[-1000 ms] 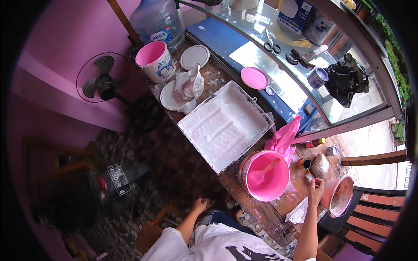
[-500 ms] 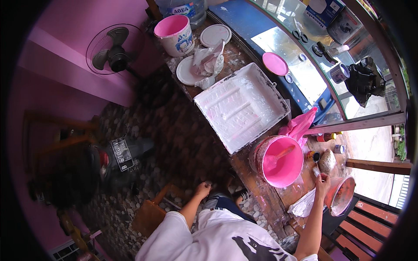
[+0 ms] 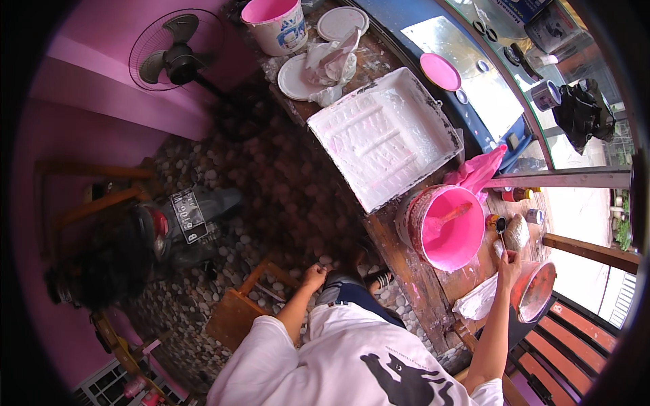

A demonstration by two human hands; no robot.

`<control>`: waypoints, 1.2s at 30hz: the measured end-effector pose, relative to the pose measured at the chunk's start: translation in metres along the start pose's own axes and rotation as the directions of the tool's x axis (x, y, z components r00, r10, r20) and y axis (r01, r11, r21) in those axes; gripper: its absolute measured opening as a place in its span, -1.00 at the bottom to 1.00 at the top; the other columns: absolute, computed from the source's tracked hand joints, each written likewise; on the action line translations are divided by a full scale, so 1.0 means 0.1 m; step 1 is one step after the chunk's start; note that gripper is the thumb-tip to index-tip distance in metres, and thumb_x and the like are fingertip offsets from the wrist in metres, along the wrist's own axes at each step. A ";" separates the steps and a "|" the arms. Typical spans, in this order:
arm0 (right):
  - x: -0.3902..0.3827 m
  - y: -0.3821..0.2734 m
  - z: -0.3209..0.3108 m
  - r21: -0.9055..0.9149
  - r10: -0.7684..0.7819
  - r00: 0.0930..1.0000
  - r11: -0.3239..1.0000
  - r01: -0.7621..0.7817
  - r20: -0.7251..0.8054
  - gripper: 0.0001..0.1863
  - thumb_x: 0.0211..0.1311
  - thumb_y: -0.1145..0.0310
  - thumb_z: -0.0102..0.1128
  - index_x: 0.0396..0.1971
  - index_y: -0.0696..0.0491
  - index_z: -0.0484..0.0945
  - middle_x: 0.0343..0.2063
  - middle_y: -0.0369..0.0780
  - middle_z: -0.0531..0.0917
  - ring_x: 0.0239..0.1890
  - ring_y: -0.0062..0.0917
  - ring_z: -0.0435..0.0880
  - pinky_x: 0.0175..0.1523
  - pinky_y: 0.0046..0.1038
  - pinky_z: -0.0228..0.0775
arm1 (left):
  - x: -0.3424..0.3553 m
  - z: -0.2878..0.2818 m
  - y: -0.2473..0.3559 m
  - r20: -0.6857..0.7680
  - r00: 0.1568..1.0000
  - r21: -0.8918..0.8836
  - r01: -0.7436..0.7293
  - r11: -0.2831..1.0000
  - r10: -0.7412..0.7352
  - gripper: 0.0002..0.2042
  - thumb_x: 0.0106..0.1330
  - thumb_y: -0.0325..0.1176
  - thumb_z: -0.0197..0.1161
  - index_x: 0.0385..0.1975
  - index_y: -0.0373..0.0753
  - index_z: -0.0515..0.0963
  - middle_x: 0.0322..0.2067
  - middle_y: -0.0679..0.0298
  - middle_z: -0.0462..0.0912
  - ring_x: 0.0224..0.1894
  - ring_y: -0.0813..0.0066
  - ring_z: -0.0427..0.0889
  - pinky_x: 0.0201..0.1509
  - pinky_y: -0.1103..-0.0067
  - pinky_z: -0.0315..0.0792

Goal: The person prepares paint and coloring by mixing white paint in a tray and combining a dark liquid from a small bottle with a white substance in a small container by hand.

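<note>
My right hand is closed on the thin handle of what looks like a small spoon. Its dark round end is beside a small yellow-labelled tin on the wooden table. Left of that stands a paint-smeared bucket with bright pink paint inside and a pink-coated brush or stirrer leaning in it. A clear bag with pale contents lies just past the tin. Low in front of my body, away from the table, my left hand has its fingers curled; whatever they may hold is hidden.
A white paint tray takes up the table's middle. Beyond it are a pink-lined bucket, lids and crumpled plastic. An orange-stained pail and a white cloth flank my right forearm. To the left are a wooden chair, motorbike and fan.
The whole view has shifted, so the table and its things appear higher in the picture. My right hand keeps its grip beside the tin. My left hand stays curled low in front.
</note>
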State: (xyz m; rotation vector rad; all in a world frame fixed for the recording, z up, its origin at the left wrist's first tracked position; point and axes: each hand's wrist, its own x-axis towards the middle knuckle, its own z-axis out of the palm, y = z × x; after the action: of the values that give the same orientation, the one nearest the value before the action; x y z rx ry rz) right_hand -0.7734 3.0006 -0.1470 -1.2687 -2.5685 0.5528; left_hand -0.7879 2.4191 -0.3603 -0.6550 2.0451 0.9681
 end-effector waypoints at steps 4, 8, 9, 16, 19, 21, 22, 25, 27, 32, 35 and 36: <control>0.00 -0.08 -0.01 0.026 0.028 1.000 0.999 -0.027 -0.011 -0.82 0.12 0.34 0.24 -0.36 0.14 0.61 -0.53 -0.21 0.58 -0.46 -0.48 0.52 -0.27 -0.41 0.40 | -0.05 -0.04 0.04 0.064 0.998 -0.011 -0.017 1.000 0.017 -0.74 0.35 -0.16 0.17 -0.39 -0.26 0.49 -0.57 0.29 0.59 -0.59 0.57 0.56 -0.58 0.58 0.41; 0.04 -0.24 0.01 0.003 -0.035 0.996 0.999 0.035 -0.081 -0.85 0.13 0.38 0.25 -0.37 0.14 0.62 -0.52 -0.22 0.63 -0.46 -0.58 0.57 -0.28 -0.50 0.43 | -0.10 -0.07 0.07 0.151 0.985 -0.071 0.092 0.993 -0.081 -0.78 0.37 -0.18 0.15 -0.40 -0.20 0.46 -0.56 0.35 0.57 -0.60 0.60 0.55 -0.62 0.61 0.39; 0.03 -0.26 0.00 0.040 -0.023 0.996 0.999 0.027 -0.091 -0.85 0.13 0.38 0.25 -0.37 0.15 0.62 -0.52 -0.22 0.62 -0.46 -0.59 0.56 -0.28 -0.50 0.42 | -0.10 -0.07 0.09 0.149 0.985 -0.064 0.091 0.994 -0.081 -0.78 0.37 -0.18 0.15 -0.40 -0.20 0.46 -0.56 0.35 0.57 -0.60 0.61 0.55 -0.61 0.61 0.39; 0.02 -0.33 -0.14 0.089 0.017 0.998 0.996 -0.011 -0.060 -0.84 0.12 0.40 0.25 -0.35 0.16 0.58 -0.39 -0.11 0.59 -0.34 -0.37 0.64 -0.19 -0.39 0.49 | -0.12 -0.54 0.57 0.075 0.968 -0.060 -0.235 0.970 0.239 -0.79 0.37 -0.24 0.16 -0.42 -0.24 0.44 -0.60 0.36 0.52 -0.63 0.65 0.51 -0.65 0.68 0.32; 0.04 -0.32 -0.17 0.074 -0.014 1.000 0.997 0.014 -0.009 -0.86 0.12 0.38 0.25 -0.35 0.12 0.57 -0.37 -0.14 0.57 -0.31 -0.35 0.64 -0.15 -0.37 0.48 | -0.35 -0.94 1.47 -0.148 0.835 -0.059 -0.543 0.838 0.531 -0.81 0.39 -0.35 0.13 -0.47 -0.25 0.42 -0.64 0.40 0.45 -0.65 0.72 0.42 -0.55 0.70 0.29; 0.07 -0.35 -0.19 0.092 -0.013 1.000 0.996 0.015 -0.019 -0.86 0.12 0.38 0.24 -0.35 0.11 0.57 -0.37 -0.14 0.56 -0.30 -0.34 0.64 -0.14 -0.37 0.47 | -0.58 -1.18 2.19 -0.160 0.670 0.085 -0.722 0.686 0.725 -0.82 0.40 -0.35 0.11 -0.45 -0.27 0.42 -0.63 0.42 0.41 -0.62 0.75 0.35 -0.55 0.72 0.24; 0.08 -0.36 -0.19 0.113 -0.025 0.999 0.993 0.028 -0.025 -0.86 0.12 0.38 0.24 -0.36 0.11 0.57 -0.37 -0.14 0.56 -0.29 -0.34 0.65 -0.13 -0.37 0.47 | -0.69 -1.21 2.56 -0.164 0.549 0.086 -0.820 0.566 0.820 -0.83 0.40 -0.37 0.10 -0.45 -0.27 0.41 -0.63 0.43 0.38 -0.62 0.75 0.32 -0.55 0.72 0.21; 0.12 -0.39 -0.19 0.081 -0.053 0.997 0.995 0.058 -0.058 -0.88 0.13 0.41 0.24 -0.38 0.13 0.57 -0.36 -0.14 0.57 -0.32 -0.37 0.65 -0.16 -0.40 0.49 | -1.32 -1.02 3.75 -0.032 0.296 0.086 -0.951 0.297 0.955 -0.90 0.32 -0.50 0.14 -0.45 -0.34 0.44 -0.52 0.31 0.44 -0.57 0.59 0.35 -0.51 0.64 0.24; 0.13 -0.38 -0.19 0.088 -0.073 0.993 0.993 0.082 -0.097 -0.90 0.13 0.43 0.24 -0.38 0.13 0.57 -0.39 -0.15 0.56 -0.36 -0.41 0.64 -0.20 -0.44 0.50 | -1.61 -0.65 4.36 0.102 0.118 0.024 -0.993 0.116 0.988 -0.91 0.28 -0.50 0.20 -0.46 -0.34 0.48 -0.52 0.28 0.45 -0.58 0.56 0.37 -0.53 0.63 0.24; 0.10 -0.44 -0.24 0.115 0.004 0.998 0.993 0.004 -0.068 -0.88 0.13 0.36 0.23 -0.37 0.07 0.56 -0.35 -0.18 0.54 -0.35 -0.35 0.62 -0.22 -0.35 0.46 | -1.88 0.55 5.13 0.494 0.019 -0.040 -0.998 0.045 0.870 -0.88 0.20 -0.38 0.25 -0.34 -0.27 0.56 -0.39 0.14 0.55 -0.30 0.20 0.61 -0.26 0.37 0.47; 0.08 -0.49 -0.25 0.070 0.035 0.997 0.997 -0.030 -0.072 -0.88 0.14 0.32 0.22 -0.37 0.03 0.55 -0.35 -0.19 0.52 -0.36 -0.28 0.60 -0.24 -0.27 0.45 | -1.77 1.41 5.29 0.648 -0.148 0.101 -0.956 -0.277 0.747 -0.84 0.18 -0.31 0.26 -0.28 -0.18 0.61 -0.31 0.19 0.58 -0.24 0.20 0.64 -0.18 0.36 0.52; 0.06 -0.47 -0.25 0.071 0.056 0.995 0.996 -0.050 -0.080 -0.88 0.14 0.32 0.22 -0.37 0.03 0.55 -0.35 -0.19 0.52 -0.36 -0.28 0.60 -0.24 -0.27 0.45 | -1.74 1.66 5.35 0.661 -0.160 0.088 -0.954 -0.287 0.733 -0.84 0.18 -0.31 0.26 -0.28 -0.18 0.61 -0.31 0.19 0.58 -0.24 0.20 0.64 -0.18 0.36 0.52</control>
State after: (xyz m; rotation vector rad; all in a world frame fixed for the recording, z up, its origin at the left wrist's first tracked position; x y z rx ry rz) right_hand -0.8020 2.9852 -0.1039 -1.3117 -2.4345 0.5812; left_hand -0.9938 2.8843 -0.0685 1.8100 1.9888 0.8517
